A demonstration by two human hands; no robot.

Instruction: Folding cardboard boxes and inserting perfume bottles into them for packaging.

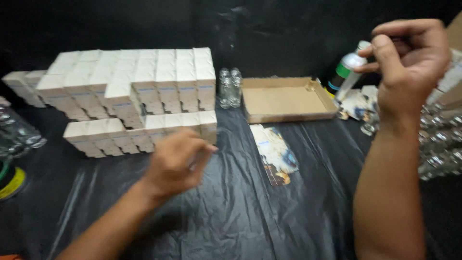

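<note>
Head view: two clear vials (229, 87), one tray (286, 99), boxes blurred, uncounted.

Both my hands up over the table

My left hand (175, 161) reaches forward low, blurred, fingers curled loosely inward, forearm stretched from the lower left. My right hand (409, 60) is raised high on an upright forearm, fingers bent, thumb and fingertips pinched together.

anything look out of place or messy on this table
Mostly tidy: the white boxes stand in neat rows. The odd one is a flattened printed carton lying loose and askew on the black sheet, below the empty cardboard tray. No spill shows.
</note>
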